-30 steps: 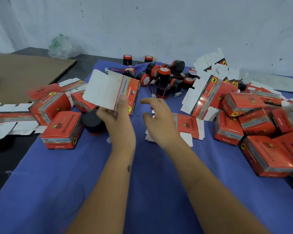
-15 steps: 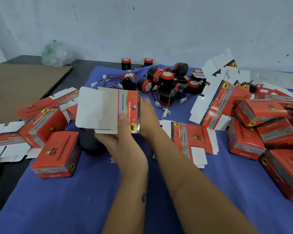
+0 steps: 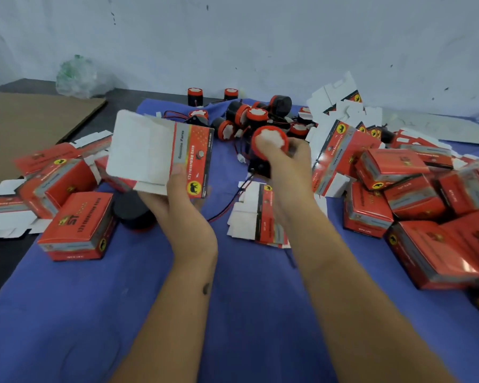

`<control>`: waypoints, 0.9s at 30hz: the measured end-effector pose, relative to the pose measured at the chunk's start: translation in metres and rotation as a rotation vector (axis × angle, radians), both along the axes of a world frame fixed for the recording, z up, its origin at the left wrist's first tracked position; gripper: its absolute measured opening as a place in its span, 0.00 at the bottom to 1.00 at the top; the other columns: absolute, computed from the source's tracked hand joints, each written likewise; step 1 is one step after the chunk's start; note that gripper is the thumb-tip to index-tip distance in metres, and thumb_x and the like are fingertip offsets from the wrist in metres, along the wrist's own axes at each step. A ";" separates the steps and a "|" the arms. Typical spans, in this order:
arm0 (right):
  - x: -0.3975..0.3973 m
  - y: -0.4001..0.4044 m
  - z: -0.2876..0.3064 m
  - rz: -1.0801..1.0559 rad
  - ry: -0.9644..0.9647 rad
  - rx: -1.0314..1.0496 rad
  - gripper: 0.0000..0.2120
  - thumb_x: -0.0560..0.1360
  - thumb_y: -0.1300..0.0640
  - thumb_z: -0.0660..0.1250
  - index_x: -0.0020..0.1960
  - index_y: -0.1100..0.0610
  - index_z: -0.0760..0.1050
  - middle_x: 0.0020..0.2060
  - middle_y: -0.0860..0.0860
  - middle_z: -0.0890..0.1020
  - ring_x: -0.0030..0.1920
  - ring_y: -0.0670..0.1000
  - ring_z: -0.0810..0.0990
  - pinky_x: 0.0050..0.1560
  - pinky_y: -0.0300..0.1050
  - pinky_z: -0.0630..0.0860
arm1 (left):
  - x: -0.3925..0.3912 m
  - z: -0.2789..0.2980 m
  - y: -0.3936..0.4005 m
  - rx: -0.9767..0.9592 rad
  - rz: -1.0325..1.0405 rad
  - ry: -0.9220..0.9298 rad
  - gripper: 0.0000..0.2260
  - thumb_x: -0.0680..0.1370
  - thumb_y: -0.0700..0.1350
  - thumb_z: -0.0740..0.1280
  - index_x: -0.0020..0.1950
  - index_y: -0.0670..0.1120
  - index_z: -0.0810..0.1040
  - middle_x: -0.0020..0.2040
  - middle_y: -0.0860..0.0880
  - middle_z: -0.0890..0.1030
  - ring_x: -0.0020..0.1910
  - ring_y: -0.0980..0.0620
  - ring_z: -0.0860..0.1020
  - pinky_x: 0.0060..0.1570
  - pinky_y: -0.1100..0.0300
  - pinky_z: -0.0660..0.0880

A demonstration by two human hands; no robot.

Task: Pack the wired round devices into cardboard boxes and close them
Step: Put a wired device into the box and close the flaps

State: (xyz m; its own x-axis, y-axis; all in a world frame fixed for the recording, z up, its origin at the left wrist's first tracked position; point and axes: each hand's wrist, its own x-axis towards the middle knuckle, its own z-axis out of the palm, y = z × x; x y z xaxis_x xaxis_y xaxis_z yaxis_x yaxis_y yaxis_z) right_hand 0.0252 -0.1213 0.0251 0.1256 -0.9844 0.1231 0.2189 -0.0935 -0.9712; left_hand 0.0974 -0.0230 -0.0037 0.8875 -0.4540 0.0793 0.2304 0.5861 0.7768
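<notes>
My left hand (image 3: 181, 200) grips a flat, unfolded red-and-white cardboard box (image 3: 161, 153), held up above the blue cloth. A round black device with a red-rimmed white face (image 3: 268, 139) is in the grip of my right hand (image 3: 285, 164), just right of the box. Its red and black wire (image 3: 227, 205) hangs down to the cloth. A pile of several more round devices (image 3: 246, 117) lies behind, near the wall. Another flat box (image 3: 260, 214) lies under my right wrist. One black device (image 3: 133, 211) stands by my left wrist.
Several closed red boxes lie at the right (image 3: 415, 205) and the left (image 3: 78, 228) of the blue cloth (image 3: 150, 313). Flat box blanks (image 3: 340, 106) are stacked at the back right. A brown cardboard sheet (image 3: 31, 125) and a plastic bag (image 3: 75, 77) sit at the far left.
My right hand left the flat box, reached to the pile and now holds a round device lifted off the cloth. My left hand kept holding the flat box.
</notes>
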 end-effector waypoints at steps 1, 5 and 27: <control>-0.011 0.000 -0.001 0.014 -0.078 0.078 0.11 0.73 0.54 0.73 0.51 0.51 0.73 0.50 0.52 0.80 0.51 0.55 0.82 0.52 0.57 0.81 | 0.000 0.004 0.003 -0.046 -0.099 0.048 0.28 0.74 0.54 0.64 0.74 0.52 0.66 0.67 0.47 0.77 0.57 0.45 0.81 0.49 0.51 0.81; -0.052 0.007 -0.017 -0.027 0.078 0.145 0.05 0.75 0.53 0.70 0.50 0.51 0.78 0.51 0.50 0.82 0.54 0.53 0.81 0.58 0.55 0.79 | 0.008 0.006 0.008 -0.075 -0.273 0.091 0.22 0.77 0.58 0.61 0.66 0.49 0.76 0.54 0.51 0.83 0.46 0.49 0.85 0.40 0.49 0.79; -0.060 0.037 -0.001 -0.497 0.678 -1.118 0.20 0.75 0.59 0.65 0.65 0.46 0.71 0.67 0.41 0.70 0.65 0.47 0.72 0.60 0.43 0.74 | -0.002 -0.017 0.000 0.520 -0.259 -0.581 0.24 0.65 0.53 0.79 0.52 0.60 0.67 0.49 0.63 0.77 0.43 0.75 0.75 0.35 0.77 0.71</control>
